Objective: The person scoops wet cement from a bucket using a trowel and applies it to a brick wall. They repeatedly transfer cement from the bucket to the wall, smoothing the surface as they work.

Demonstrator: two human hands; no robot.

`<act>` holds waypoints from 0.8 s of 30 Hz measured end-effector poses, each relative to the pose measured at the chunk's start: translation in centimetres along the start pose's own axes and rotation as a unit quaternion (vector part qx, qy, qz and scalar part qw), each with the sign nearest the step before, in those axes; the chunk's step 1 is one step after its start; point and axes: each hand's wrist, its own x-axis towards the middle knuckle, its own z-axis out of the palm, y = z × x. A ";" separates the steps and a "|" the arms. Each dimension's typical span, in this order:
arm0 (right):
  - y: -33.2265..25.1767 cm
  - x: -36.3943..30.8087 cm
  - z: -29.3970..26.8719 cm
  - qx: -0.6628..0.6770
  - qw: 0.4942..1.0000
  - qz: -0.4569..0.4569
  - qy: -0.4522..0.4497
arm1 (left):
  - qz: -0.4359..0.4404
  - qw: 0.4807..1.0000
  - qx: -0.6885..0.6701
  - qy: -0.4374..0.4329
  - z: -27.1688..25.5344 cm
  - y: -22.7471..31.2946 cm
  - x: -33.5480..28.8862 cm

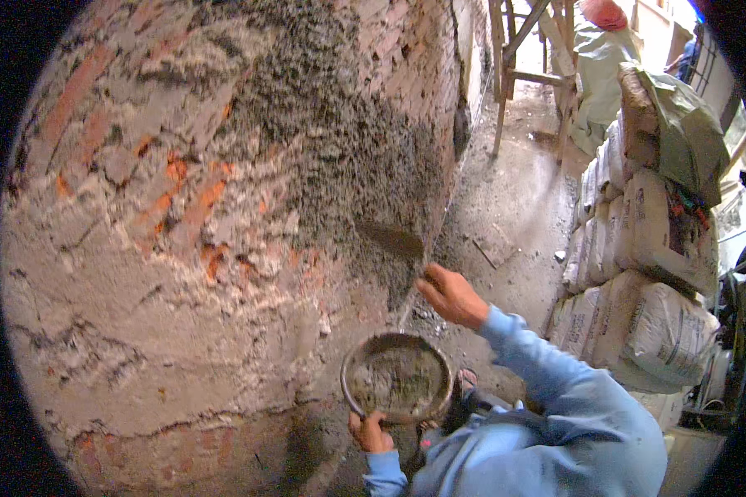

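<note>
My right hand [453, 296] is closed round the handle of a trowel [392, 240]. The blade reaches to the left, over a patch of dark wet mortar [348, 166] on the rough brick wall [166, 323]; whether it touches the wall I cannot tell. Lower down, my left hand [371, 432] grips the near left rim of a round, dark basin [449, 383]. Grey mortar [394, 381] lies inside the basin. Bare orange brick shows through the wall left of the dark patch.
Stacked cement bags [609, 319] stand along the right, some under a greenish cover [680, 124]. A wooden trestle [539, 79] stands at the far end of the dusty floor [514, 207]. A thin stick [484, 253] and bits of rubble lie on the floor beside the wall.
</note>
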 end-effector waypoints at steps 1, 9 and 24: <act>0.3 -2.6 -0.6 -0.055 0.995 -0.030 -0.081 | 0.067 0.997 0.020 -0.013 0.6 0.1 -0.2; -1.0 -8.9 4.1 -0.303 0.917 -0.125 -0.229 | 0.063 0.987 0.041 -0.139 3.5 2.6 -1.4; 4.3 -11.5 4.4 0.100 0.867 0.112 -0.476 | 0.029 0.968 -0.012 -0.249 5.3 3.7 -0.7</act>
